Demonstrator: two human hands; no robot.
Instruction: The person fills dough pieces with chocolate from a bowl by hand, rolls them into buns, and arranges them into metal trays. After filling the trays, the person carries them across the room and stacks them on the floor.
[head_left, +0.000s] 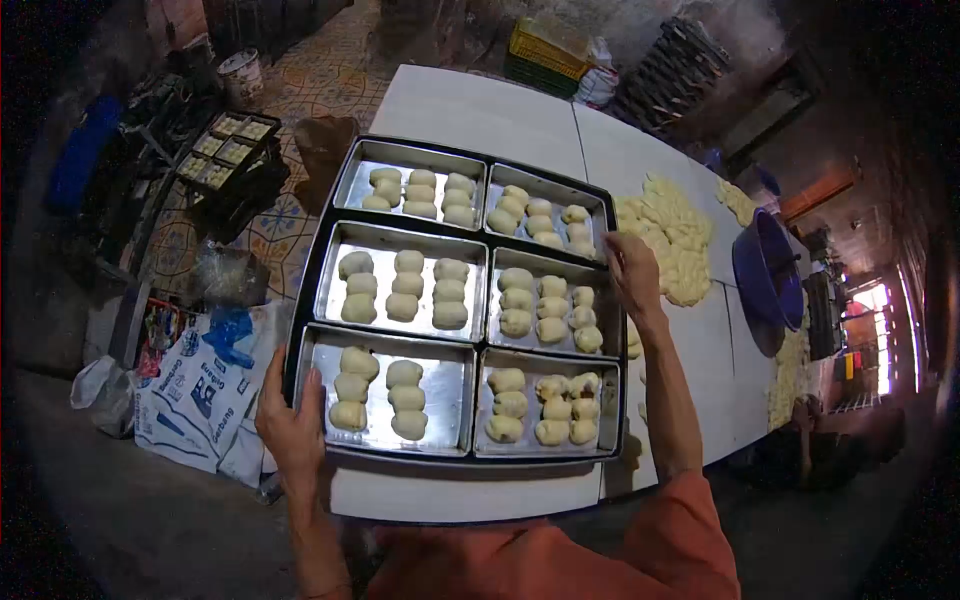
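Both hands grip a large black rectangular metal tray (306,288) at the centre of the frame.
The left hand (292,425) curls over its lower-left edge, and the right hand (630,272) clasps the right rim. Six shiny steel pans (445,385) of pale dough rolls (407,398) sit inside it on the white surface (480,110). A round blue bowl (765,270) stands at the right.

The desk (480,110) is plain white. The rack (303,290) on it is black, its pans (385,240) silver, the dough balls (408,262) pale cream. By the desk's right edge the basin (765,265) is deep blue. The sleeves (690,540) are orange. The floor tiles (330,80) show a repeating cream-and-blue ornament.
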